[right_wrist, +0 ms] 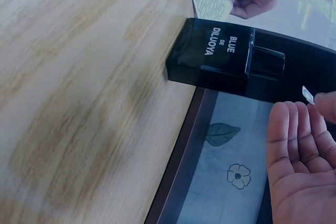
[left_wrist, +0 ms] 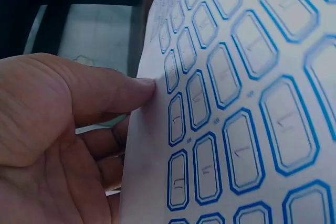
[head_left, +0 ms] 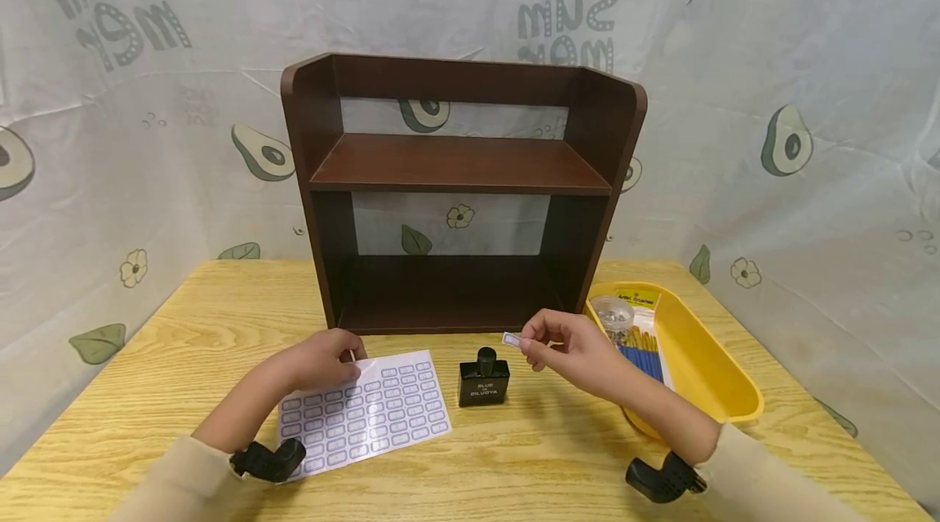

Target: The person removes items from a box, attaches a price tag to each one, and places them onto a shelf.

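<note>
My left hand [head_left: 326, 360] pinches the top edge of a white sheet of blue-bordered label stickers [head_left: 374, 408]. Its thumb lies on the printed face in the left wrist view, with the other fingers behind the sheet [left_wrist: 210, 103]. To the right, my right hand [head_left: 569, 347] pinches one small label sticker [head_left: 511, 339] between thumb and forefinger. That sticker [right_wrist: 308, 95] sticks out past the fingertips in the right wrist view. Between the hands stands a black perfume bottle [head_left: 483, 383] with a black cap, upright, its lettered front towards me. Neither hand touches it.
A dark brown two-tier shelf [head_left: 458, 167] stands behind the bottle on the wooden table [head_left: 514, 473]. At the right is a yellow tray [head_left: 705, 342] holding blue-handled paintbrushes [head_left: 642, 355] and a clear round container [head_left: 613, 314]. Patterned cloth [head_left: 220, 16] hangs around the table.
</note>
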Tool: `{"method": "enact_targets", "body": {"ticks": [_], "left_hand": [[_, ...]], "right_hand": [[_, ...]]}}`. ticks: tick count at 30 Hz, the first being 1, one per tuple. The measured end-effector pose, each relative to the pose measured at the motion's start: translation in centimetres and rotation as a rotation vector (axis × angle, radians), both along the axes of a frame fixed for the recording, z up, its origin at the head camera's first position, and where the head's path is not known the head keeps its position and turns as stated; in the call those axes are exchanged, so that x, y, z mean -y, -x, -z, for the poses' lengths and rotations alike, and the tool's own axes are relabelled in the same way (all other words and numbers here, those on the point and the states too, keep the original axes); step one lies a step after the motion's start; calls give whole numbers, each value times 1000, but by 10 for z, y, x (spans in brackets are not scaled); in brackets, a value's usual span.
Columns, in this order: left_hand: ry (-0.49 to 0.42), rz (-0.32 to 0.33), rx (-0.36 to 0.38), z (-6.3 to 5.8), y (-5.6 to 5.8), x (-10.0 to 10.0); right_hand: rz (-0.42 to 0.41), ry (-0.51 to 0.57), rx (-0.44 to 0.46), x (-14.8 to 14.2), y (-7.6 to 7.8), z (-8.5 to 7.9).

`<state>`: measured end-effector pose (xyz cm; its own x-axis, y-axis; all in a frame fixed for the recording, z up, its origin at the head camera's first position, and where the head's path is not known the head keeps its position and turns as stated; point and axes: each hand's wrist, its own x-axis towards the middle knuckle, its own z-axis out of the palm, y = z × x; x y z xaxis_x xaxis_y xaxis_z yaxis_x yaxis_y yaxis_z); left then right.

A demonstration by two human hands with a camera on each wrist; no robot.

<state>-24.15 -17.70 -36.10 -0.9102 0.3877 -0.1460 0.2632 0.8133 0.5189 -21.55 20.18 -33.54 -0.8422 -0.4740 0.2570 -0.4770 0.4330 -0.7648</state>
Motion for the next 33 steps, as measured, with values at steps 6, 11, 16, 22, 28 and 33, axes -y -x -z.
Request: {"method": "enact_targets", "body": {"ticks": [6, 11, 16, 22, 28, 33], "left_hand": [[-4, -35, 16, 6, -4, -7], [-10, -61, 24, 10, -6, -11], [13, -88, 15, 12, -6, -14], [107, -99, -52, 8, -7, -23], [4, -52, -201, -1, -10, -43], [-182, 68, -242, -6, -14, -55]], "right_hand": [[-24, -18, -5, 1, -1, 5], [-11, -50, 4, 3, -2, 8], [0, -66, 9, 5, -4, 9], [-17, -62, 29, 6, -6, 14], [-41, -49, 40, 7, -8, 18], [-43, -65, 36, 9, -11, 20]]}}
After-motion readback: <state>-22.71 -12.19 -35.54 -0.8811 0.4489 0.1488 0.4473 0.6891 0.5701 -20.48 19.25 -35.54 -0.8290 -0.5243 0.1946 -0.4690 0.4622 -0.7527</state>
